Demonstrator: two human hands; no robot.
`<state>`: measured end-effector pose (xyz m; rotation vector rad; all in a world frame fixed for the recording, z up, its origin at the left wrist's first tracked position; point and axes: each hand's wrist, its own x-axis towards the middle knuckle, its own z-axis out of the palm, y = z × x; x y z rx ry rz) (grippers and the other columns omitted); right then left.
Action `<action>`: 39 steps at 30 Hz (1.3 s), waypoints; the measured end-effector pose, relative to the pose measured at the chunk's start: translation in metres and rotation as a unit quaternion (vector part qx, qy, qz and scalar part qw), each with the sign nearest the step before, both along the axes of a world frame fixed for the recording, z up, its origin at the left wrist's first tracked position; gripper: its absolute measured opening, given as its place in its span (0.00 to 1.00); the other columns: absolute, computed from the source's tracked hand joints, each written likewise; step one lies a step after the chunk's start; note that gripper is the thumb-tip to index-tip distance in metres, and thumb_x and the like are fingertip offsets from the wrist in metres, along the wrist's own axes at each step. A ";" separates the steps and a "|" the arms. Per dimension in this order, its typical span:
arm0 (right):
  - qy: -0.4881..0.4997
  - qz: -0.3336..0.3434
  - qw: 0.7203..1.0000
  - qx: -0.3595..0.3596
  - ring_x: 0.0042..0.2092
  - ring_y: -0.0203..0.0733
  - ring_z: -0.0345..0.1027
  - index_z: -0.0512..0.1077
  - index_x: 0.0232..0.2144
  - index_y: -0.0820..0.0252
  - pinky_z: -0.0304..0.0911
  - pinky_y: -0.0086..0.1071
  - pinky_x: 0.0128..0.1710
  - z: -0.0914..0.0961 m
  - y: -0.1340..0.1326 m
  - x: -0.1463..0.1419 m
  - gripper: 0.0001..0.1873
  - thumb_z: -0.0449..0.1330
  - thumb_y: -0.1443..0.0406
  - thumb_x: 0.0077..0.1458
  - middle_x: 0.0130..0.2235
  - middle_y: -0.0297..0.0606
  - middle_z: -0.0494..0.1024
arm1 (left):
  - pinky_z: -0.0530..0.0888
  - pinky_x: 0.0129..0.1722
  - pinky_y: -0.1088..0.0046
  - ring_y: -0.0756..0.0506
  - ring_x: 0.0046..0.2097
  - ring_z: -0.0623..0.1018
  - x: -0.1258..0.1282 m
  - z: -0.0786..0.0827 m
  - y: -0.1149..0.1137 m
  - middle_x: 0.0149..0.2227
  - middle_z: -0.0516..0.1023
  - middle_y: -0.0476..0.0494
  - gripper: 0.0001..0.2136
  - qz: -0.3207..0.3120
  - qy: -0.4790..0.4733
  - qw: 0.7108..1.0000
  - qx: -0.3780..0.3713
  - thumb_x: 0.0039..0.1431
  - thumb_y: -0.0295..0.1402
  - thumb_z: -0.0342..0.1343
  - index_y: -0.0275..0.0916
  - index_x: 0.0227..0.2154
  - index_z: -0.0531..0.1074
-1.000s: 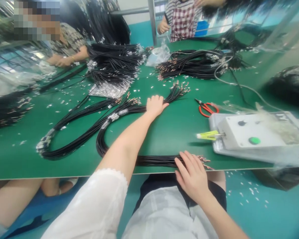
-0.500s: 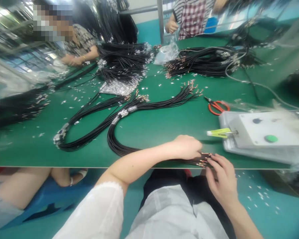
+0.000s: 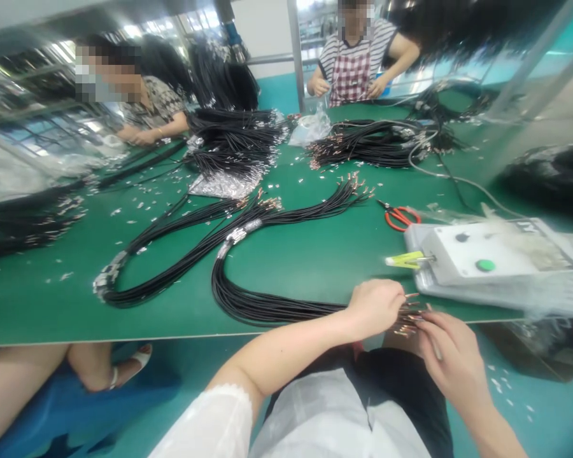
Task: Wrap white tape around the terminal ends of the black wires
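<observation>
A bundle of thin black cables (image 3: 277,308) curves along the front of the table, its copper-coloured wire ends (image 3: 407,324) fanned out at the right over the edge. My left hand (image 3: 377,308) is closed around the bundle just behind those ends. From the right, my right hand (image 3: 453,350) pinches at the ends with thumb and fingertips; exactly which wire lies between them is hard to see. White labels (image 3: 236,235) wrap the far part of the same bundle. Another looped cable bundle (image 3: 143,296) lies to the left.
A white box with a green button (image 3: 484,265) and a yellow-tipped nozzle (image 3: 405,259) stands at the right. Red-handled pliers (image 3: 401,218) lie behind it. More cable piles (image 3: 233,140) cover the back. Two co-workers are across the table; another person's legs show at left.
The view has tilted up and shifted. My left hand still grips the bundle, while the wire ends now spread wider and my right fingers have closed in on them.
</observation>
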<state>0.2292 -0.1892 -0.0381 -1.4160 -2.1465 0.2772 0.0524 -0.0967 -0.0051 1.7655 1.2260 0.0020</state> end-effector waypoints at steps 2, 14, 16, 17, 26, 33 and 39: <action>-0.020 -0.010 1.000 0.004 0.44 0.56 0.74 0.72 0.41 0.63 0.66 0.51 0.48 0.001 -0.002 0.009 0.06 0.57 0.72 0.61 0.43 0.51 0.78 | 0.70 0.44 0.67 0.41 0.43 0.77 0.009 0.000 0.002 0.40 0.80 0.43 0.13 0.012 -0.035 0.999 0.000 0.66 0.33 0.44 0.40 0.31 0.73; 0.291 -0.262 0.882 -0.261 0.38 0.48 0.79 0.77 0.42 0.53 0.74 0.37 0.39 0.062 0.043 -0.011 0.12 0.62 0.56 0.58 0.37 0.38 0.83 | 0.63 0.24 0.77 0.53 0.23 0.66 -0.018 0.012 0.039 0.22 0.69 0.51 0.08 0.229 -0.320 0.858 -0.329 0.56 0.34 0.55 0.35 0.27 0.71; 0.378 -0.247 0.833 -0.319 0.36 0.46 0.79 0.77 0.42 0.54 0.75 0.36 0.38 0.063 0.061 -0.024 0.14 0.64 0.55 0.55 0.37 0.38 0.83 | 0.63 0.24 0.77 0.53 0.23 0.66 -0.020 0.010 0.038 0.22 0.69 0.51 0.10 0.243 -0.340 0.847 -0.327 0.55 0.38 0.57 0.35 0.27 0.71; 0.408 -0.239 0.813 -0.340 0.36 0.45 0.79 0.77 0.41 0.55 0.75 0.35 0.39 0.061 0.069 -0.030 0.15 0.65 0.55 0.54 0.37 0.38 0.83 | 0.64 0.24 0.77 0.54 0.23 0.66 -0.020 0.008 0.037 0.22 0.70 0.51 0.11 0.245 -0.349 0.845 -0.322 0.54 0.39 0.58 0.35 0.27 0.72; 0.401 -0.212 0.827 -0.332 0.28 0.40 0.73 0.76 0.27 0.58 0.71 0.30 0.31 0.046 0.101 -0.049 0.10 0.65 0.58 0.52 0.26 0.35 0.78 | 0.64 0.25 0.76 0.53 0.23 0.67 -0.029 0.006 0.036 0.21 0.70 0.50 0.11 0.271 -0.386 0.833 -0.289 0.55 0.38 0.57 0.35 0.25 0.71; 0.260 -0.137 0.920 -0.258 0.27 0.41 0.72 0.74 0.27 0.57 0.69 0.31 0.29 0.053 0.103 -0.052 0.08 0.60 0.61 0.55 0.25 0.35 0.78 | 0.65 0.20 0.77 0.53 0.21 0.67 -0.032 0.008 0.039 0.20 0.68 0.52 0.14 0.339 -0.398 0.796 -0.305 0.55 0.42 0.58 0.35 0.27 0.70; 0.214 -0.069 0.941 -0.254 0.33 0.43 0.76 0.76 0.30 0.56 0.71 0.32 0.35 0.065 0.119 -0.044 0.09 0.59 0.59 0.58 0.32 0.37 0.81 | 0.64 0.16 0.79 0.54 0.20 0.66 -0.031 0.011 0.035 0.21 0.67 0.52 0.16 0.290 -0.398 0.815 -0.306 0.55 0.46 0.56 0.37 0.27 0.67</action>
